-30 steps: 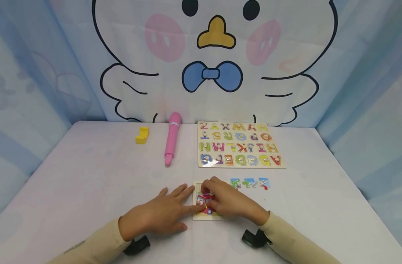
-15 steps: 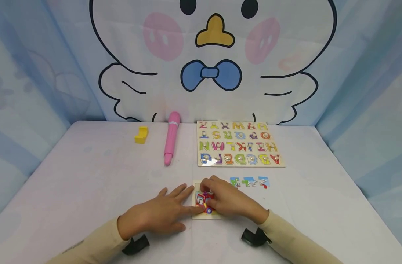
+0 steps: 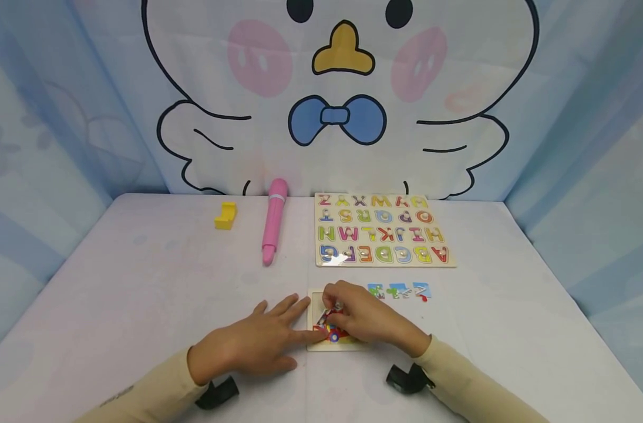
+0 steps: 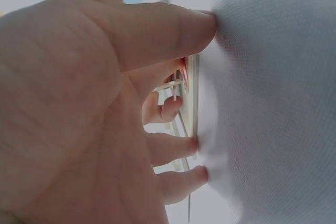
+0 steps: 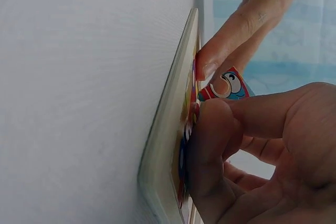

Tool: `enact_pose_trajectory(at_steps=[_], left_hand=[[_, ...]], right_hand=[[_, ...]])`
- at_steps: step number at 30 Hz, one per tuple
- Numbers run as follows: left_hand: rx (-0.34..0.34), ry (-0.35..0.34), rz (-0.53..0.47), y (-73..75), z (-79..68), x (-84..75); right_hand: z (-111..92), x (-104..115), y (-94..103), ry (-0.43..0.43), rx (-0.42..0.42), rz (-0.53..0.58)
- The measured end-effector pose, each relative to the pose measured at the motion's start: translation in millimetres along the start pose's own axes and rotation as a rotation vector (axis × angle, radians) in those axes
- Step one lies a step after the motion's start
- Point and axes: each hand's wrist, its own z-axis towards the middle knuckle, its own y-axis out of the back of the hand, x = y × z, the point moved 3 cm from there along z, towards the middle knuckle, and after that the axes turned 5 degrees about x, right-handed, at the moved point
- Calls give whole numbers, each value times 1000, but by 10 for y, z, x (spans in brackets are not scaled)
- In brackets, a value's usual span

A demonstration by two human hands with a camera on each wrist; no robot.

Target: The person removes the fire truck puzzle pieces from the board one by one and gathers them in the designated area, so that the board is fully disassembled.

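A small wooden jigsaw board (image 3: 317, 301) with a red cartoon vehicle picture lies in front of me. My left hand (image 3: 258, 343) spreads flat at its left side, index fingertip pressing on the picture near the lower left. Thumb and fingers of my right hand (image 3: 374, 320) pinch a jigsaw piece (image 5: 233, 82) with a cartoon eye on it, tilted up from the picture. In the right wrist view the piece stands beside the left index finger (image 5: 226, 45). The left wrist view shows the board's edge (image 4: 193, 98) behind the left fingers. My right hand covers the board's right part.
Several loose jigsaw pieces (image 3: 399, 291) lie in a row beyond my right hand. Farther back is a wooden alphabet board (image 3: 374, 264) with knobbed letters. A pink pen-shaped stick (image 3: 275, 226) and a yellow block (image 3: 226, 216) lie at the back left.
The eye piece, flat in the picture before, is now tilted up in my right fingers. My right hand has shifted very slightly; my left hand has stayed in place.
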Motion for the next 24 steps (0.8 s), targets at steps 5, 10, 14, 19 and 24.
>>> enact_pose_trajectory(at_steps=[5,10,14,19,24], left_hand=[[7,11,0,2,11,3],[10,15,-1,1,15,2],[11,14,-3,5,12,-7],[9,16,-2,11,12,-16],[12,25,-16,1,19,-16]], right_hand=[[-16,-12,15,-48,55,119],[-27,-27,60,-18,58,95],[-28,-13,109,35,50,47],[-78,1,324,58,64,29],[-235,-108,704,34,102,-13]])
